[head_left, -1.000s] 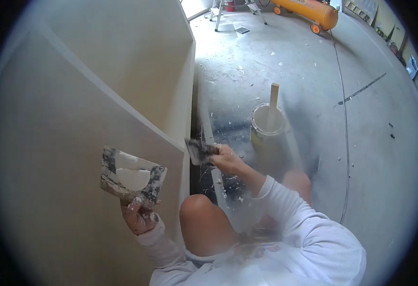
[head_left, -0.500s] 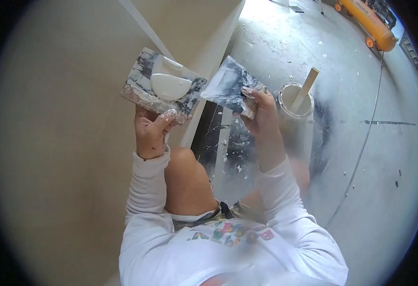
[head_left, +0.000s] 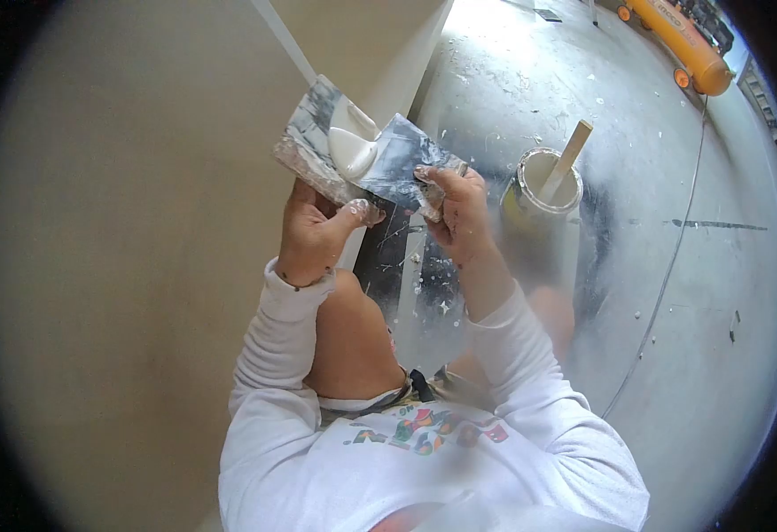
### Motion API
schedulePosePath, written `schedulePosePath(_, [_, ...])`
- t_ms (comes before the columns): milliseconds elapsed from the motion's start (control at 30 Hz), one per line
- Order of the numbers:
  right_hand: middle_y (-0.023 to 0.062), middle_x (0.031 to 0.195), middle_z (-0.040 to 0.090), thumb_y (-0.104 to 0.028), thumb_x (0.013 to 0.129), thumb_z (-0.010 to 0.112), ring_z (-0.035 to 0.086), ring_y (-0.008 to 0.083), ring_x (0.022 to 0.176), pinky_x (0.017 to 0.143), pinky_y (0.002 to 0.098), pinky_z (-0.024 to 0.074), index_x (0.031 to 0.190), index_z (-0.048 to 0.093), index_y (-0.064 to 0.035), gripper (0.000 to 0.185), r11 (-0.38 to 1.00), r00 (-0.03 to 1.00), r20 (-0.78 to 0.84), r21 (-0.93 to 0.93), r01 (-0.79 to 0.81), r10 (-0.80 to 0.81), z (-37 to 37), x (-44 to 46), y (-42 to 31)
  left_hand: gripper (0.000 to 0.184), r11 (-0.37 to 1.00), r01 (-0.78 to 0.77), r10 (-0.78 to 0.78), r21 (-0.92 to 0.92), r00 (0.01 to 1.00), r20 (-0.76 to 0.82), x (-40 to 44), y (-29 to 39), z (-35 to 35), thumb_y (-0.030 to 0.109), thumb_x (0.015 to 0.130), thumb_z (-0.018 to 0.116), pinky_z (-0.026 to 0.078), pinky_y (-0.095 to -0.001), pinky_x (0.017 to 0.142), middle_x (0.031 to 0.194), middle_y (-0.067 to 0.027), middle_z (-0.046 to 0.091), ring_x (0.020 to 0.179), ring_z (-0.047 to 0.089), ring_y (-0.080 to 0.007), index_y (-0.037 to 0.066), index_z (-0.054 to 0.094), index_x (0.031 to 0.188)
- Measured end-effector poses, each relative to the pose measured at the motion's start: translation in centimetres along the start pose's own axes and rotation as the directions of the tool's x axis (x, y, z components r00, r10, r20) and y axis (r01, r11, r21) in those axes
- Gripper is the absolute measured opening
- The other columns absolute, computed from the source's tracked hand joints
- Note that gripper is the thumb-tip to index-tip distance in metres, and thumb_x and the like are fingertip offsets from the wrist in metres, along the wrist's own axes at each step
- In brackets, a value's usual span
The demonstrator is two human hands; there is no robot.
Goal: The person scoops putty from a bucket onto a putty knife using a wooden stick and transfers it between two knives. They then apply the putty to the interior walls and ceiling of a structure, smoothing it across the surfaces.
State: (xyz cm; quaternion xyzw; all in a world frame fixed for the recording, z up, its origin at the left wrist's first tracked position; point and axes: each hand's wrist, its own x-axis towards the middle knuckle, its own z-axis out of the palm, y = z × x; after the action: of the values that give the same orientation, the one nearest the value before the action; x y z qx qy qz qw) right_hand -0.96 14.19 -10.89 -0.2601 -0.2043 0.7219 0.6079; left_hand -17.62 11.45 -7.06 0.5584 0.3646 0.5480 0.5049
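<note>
My left hand point(head_left: 316, 235) is closed on the lower edge of a broad, smeared filling knife point(head_left: 308, 120), with its blade facing up. A smooth white mound of compound point(head_left: 351, 152) lies on that blade. My right hand point(head_left: 464, 213) grips a second filling knife point(head_left: 403, 160), thumb on top. This second blade overlaps the right part of the first one, at the edge of the white mound. Both blades carry dark and white smears, and white compound sticks to my fingers.
A pale board wall point(head_left: 140, 222) stands at the left. On the grey floor point(head_left: 663, 310) at the right is a bucket point(head_left: 517, 199) with a wooden stick point(head_left: 567, 158) in it. An orange compressor point(head_left: 685, 44) with a long cable point(head_left: 672, 266) is farther back.
Both hands were apart, the right one near the wall's end. They have come together in front of me, and the right blade has moved left onto the left one. The view has turned.
</note>
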Motion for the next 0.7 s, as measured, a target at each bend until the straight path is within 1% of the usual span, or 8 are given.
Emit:
schedulePosePath(100, [0.0075, 0.072, 0.062, -0.006, 0.078, 0.057, 0.062, 0.016, 0.057, 0.047, 0.0285, 0.0531, 0.081, 0.058, -0.0005, 0.006, 0.999, 0.999, -0.016, 0.043, -0.032, 0.032, 0.3, -0.2, 0.4, 0.054, 0.999, 0.041, -0.041, 0.026, 0.999, 0.03, -0.5, -0.8, -0.1, -0.013, 0.075, 0.052, 0.053, -0.0291, 0.078, 0.112, -0.015, 0.053, 0.095, 0.059, -0.0196, -0.003, 0.034, 0.124])
schedulePosePath(167, [0.0069, 0.073, 0.062, -0.008, 0.079, 0.057, 0.063, 0.0164, 0.059, 0.049, 0.0285, 0.0534, 0.081, 0.058, -0.0014, 0.007, 0.997, 0.999, -0.04, 0.074, -0.02, 0.023, 0.1, 0.2, 1.0, 0.053, 0.968, -0.012, 0.003, 0.251, 0.999, 0.037, -0.9, -1.6, -0.3, -0.011, 0.074, 0.055, 0.05, -0.027, 0.077, 0.111, -0.0139, 0.054, 0.094, 0.058, -0.0175, -0.005, 0.035, 0.123])
schedulePosePath(400, [0.0082, 0.085, 0.063, -0.007, 0.08, 0.057, 0.064, 0.0169, 0.071, 0.058, 0.029, 0.0543, 0.092, 0.057, 0.0006, 0.014, 0.99, 1.0, -0.028, 0.141, -0.002, 0.006, -0.9, 1.2, -1.0, 0.05, 0.985, -0.033, 0.006, 0.169, 0.988, 0.156, -1.9, -3.5, -0.5, -0.011, 0.071, 0.054, 0.051, -0.0283, 0.075, 0.105, -0.0128, 0.057, 0.088, 0.06, -0.0178, -0.008, 0.041, 0.119])
schedulePosePath(467, [0.0075, 0.085, 0.063, -0.007, 0.082, 0.056, 0.064, 0.0173, 0.072, 0.063, 0.0303, 0.0543, 0.094, 0.058, -0.0005, 0.013, 0.993, 0.995, -0.002, 0.072, 0.095, -0.095, -1.7, 1.5, -2.1, 0.047, 0.908, 0.368, -0.358, -0.199, 0.93, 0.084, -2.4, -3.2, -0.9, -0.007, 0.07, 0.054, 0.056, -0.0336, 0.069, 0.098, -0.0133, 0.06, 0.08, 0.063, -0.0218, -0.005, 0.045, 0.116])
schedulePosePath(500, [0.0075, 0.085, 0.063, -0.006, 0.083, 0.056, 0.064, 0.018, 0.075, 0.066, 0.0324, 0.0539, 0.095, 0.058, -0.0013, 0.014, 0.993, 0.993, 0.029, 0.029, 0.112, -0.113, -2.3, 1.4, -2.4, 0.047, 0.915, 0.353, -0.341, -0.195, 0.936, 0.09, -2.3, -3.0, -1.2, -0.007, 0.07, 0.054, 0.056, -0.0336, 0.069, 0.098, -0.0133, 0.06, 0.08, 0.063, -0.0218, -0.005, 0.045, 0.116])
schedulePosePath(567, [0.0075, 0.086, 0.063, -0.006, 0.084, 0.056, 0.063, 0.0193, 0.081, 0.074, 0.0367, 0.053, 0.098, 0.059, -0.0029, 0.015, 0.987, 0.985, 0.09, -0.053, 0.152, -0.147, -3.7, 1.1, -3.2, 0.044, 0.784, 0.284, -0.37, -0.552, 0.928, -0.048, -2.3, -2.8, -2.2, 0.0, 0.07, 0.051, 0.058, -0.0392, 0.06, 0.094, -0.0142, 0.062, 0.075, 0.065, -0.0249, -0.003, 0.047, 0.114])
schedulePosePath(600, [0.0115, 0.087, 0.063, -0.002, 0.082, 0.057, 0.063, 0.0192, 0.082, 0.075, 0.0368, 0.0538, 0.096, 0.059, 0.0019, 0.015, 0.905, 0.949, 0.119, -0.288, 0.313, -0.29, -3.3, 1.1, -3.1, 0.043, 0.746, 0.288, -0.376, -0.601, 0.926, -0.023, -2.2, -2.8, -3.0, 0.002, 0.07, 0.05, 0.059, -0.0391, 0.06, 0.094, -0.0148, 0.062, 0.075, 0.065, -0.025, -0.003, 0.047, 0.113])
schedulePosePath(700, [0.0179, 0.099, 0.063, 0.006, 0.078, 0.056, 0.06, 0.0238, 0.099, 0.092, 0.0442, 0.0464, 0.098, 0.061, 0.0057, 0.021, 0.907, 0.871, 0.251, 0.141, 0.398, -0.421, -1.3, 0.6, -1.8, 0.047, 0.574, 0.26, -0.315, -0.777, 0.945, 0.084, -2.4, -2.5, -4.3, 0.004, 0.07, 0.048, 0.059, -0.0375, 0.059, 0.1, -0.0165, 0.06, 0.081, 0.065, -0.0246, -0.004, 0.045, 0.116])
